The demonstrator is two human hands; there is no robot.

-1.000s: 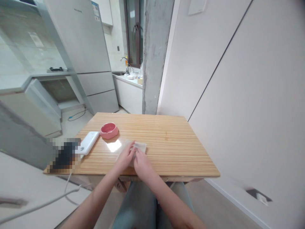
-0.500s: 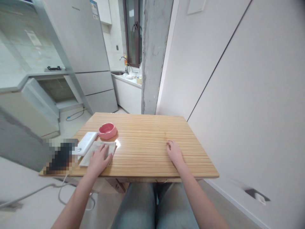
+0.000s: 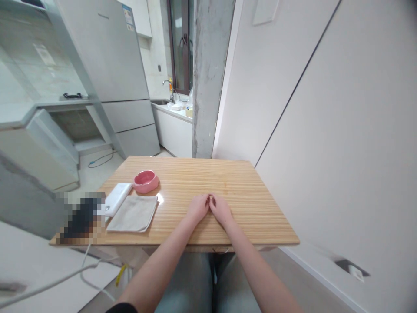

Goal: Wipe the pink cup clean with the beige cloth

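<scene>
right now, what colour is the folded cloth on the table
The cloth is plain light grey-beige, seen best in the head view.

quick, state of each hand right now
Left hand: loosely curled, nothing visibly held; whether fully closed, cannot tell.
Right hand: also loosely curled, nothing visibly held; fully closed or not, cannot tell.

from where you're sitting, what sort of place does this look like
Most likely a home kitchen or dining corner: a wooden table in front, a tall refrigerator at left, and a sink faucet beyond.
</scene>
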